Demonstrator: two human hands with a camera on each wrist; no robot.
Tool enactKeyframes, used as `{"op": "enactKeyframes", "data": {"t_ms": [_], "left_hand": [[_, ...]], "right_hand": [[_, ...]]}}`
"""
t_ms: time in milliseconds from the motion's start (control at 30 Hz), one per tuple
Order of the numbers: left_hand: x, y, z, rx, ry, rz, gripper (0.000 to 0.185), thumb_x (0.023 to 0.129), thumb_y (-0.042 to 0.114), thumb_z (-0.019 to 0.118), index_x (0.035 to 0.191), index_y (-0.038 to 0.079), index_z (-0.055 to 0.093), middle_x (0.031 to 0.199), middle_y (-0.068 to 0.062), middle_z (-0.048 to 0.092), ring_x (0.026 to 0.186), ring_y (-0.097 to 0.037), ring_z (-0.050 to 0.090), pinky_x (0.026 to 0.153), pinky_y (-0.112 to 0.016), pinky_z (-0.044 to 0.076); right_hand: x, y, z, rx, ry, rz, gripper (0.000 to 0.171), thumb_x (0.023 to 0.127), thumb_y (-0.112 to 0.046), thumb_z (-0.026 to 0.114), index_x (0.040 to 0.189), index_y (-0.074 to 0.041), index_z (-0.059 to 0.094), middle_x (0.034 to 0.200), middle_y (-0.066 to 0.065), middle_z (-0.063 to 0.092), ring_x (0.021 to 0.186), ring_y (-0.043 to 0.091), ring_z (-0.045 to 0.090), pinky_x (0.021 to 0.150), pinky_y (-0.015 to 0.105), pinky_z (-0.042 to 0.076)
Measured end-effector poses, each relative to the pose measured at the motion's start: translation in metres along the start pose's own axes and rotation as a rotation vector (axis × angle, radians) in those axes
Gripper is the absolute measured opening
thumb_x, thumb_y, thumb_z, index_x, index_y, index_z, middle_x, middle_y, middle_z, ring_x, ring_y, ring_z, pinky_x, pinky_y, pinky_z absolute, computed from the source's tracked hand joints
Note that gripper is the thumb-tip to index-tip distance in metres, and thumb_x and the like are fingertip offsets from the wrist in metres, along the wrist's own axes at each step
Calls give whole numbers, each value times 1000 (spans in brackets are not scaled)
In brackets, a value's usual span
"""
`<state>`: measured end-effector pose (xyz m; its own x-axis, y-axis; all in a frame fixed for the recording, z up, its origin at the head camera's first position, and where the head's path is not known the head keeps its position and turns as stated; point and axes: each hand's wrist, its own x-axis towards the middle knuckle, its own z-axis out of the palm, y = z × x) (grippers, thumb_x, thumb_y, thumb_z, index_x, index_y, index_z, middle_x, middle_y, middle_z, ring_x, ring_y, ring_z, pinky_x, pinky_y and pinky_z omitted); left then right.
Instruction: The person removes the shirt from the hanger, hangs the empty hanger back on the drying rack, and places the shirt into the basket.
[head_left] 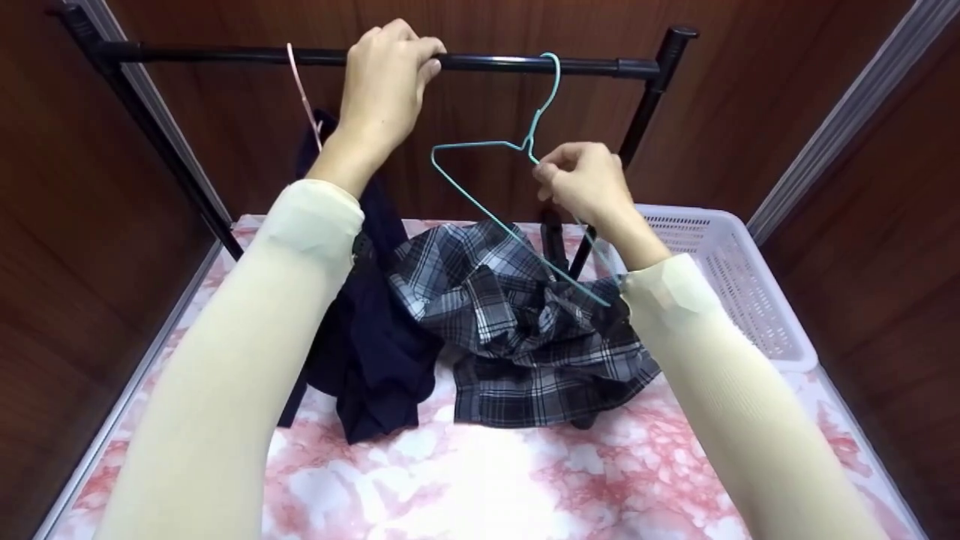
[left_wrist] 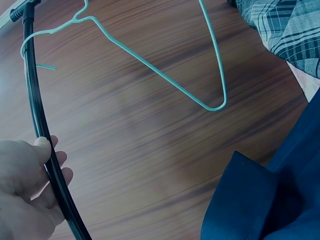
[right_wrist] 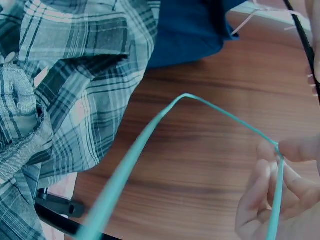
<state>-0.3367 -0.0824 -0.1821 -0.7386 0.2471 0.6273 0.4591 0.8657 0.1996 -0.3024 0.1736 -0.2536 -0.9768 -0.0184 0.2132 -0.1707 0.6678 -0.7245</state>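
Note:
A teal wire hanger (head_left: 491,202) hangs by its hook from the black rail (head_left: 525,64) of a clothes rack. My right hand (head_left: 581,180) pinches the hanger just below its neck, as the right wrist view shows with the hanger (right_wrist: 150,135) running past my fingertips (right_wrist: 295,147). My left hand (head_left: 386,75) grips the rail further left; in the left wrist view the fingers (left_wrist: 30,175) curl round the rail (left_wrist: 37,115), with the hanger (left_wrist: 165,75) beyond. A crumpled grey plaid shirt (head_left: 517,322) lies on the table below.
A dark navy garment (head_left: 367,337) hangs from a pink hanger (head_left: 304,94) at the rail's left. A white plastic basket (head_left: 720,277) stands at the right. The tabletop (head_left: 487,472) has a pink marble pattern. Wooden walls close in on three sides.

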Motion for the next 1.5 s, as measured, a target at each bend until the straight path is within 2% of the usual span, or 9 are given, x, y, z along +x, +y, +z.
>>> {"op": "enactKeyframes", "data": {"t_ms": [167, 300, 433, 800, 1100, 1367, 1500], "left_hand": [[0, 0, 1, -1, -1, -7, 26, 108, 20, 61, 126, 11, 78, 119, -16, 71, 116, -37, 64, 106, -47, 47], [2, 1, 2, -4, -9, -11, 27, 108, 21, 61, 127, 12, 78, 120, -15, 71, 117, -36, 63, 107, -46, 47], [2, 2, 2, -1, -11, -11, 27, 108, 21, 61, 127, 11, 78, 121, -15, 71, 118, -36, 63, 107, -45, 47], [1, 4, 3, 1, 11, 1, 27, 108, 22, 61, 127, 11, 78, 122, -14, 72, 118, -35, 64, 108, -43, 47], [0, 5, 3, -2, 16, -2, 27, 108, 22, 61, 127, 12, 78, 122, -14, 72, 118, -35, 64, 108, -44, 47], [0, 4, 4, -8, 20, 6, 27, 108, 21, 61, 127, 11, 78, 121, -15, 72, 117, -36, 64, 107, -44, 48], [0, 3, 4, -6, 25, 9, 26, 108, 21, 61, 126, 12, 78, 120, -16, 72, 116, -37, 64, 106, -45, 48]], "right_hand": [[0, 0, -1, -11, -81, 9, 21, 103, -28, 65, 103, -13, 79, 79, -1, 78, 67, 8, 61, 59, 22, 45], [0, 2, 0, 85, -120, 34, 20, 105, -27, 66, 103, -10, 76, 79, 2, 76, 61, 6, 61, 60, 19, 54], [1, 3, 4, 183, -144, 46, 20, 106, -26, 66, 105, -7, 73, 77, 4, 74, 57, 7, 62, 62, 22, 60], [5, 4, 15, 216, -92, 39, 24, 105, -30, 69, 101, -6, 72, 71, 1, 71, 57, 8, 66, 60, 26, 62], [4, 1, 20, 225, -94, 30, 26, 105, -30, 69, 103, -4, 71, 75, 4, 72, 59, 11, 69, 62, 28, 63], [1, 6, 16, 199, -102, 13, 36, 104, -39, 70, 110, -3, 73, 77, 2, 70, 58, 12, 67, 62, 30, 63], [1, 9, 12, 193, -112, 1, 36, 102, -41, 71, 108, -6, 73, 75, 2, 66, 57, 10, 66, 59, 27, 62]]}}
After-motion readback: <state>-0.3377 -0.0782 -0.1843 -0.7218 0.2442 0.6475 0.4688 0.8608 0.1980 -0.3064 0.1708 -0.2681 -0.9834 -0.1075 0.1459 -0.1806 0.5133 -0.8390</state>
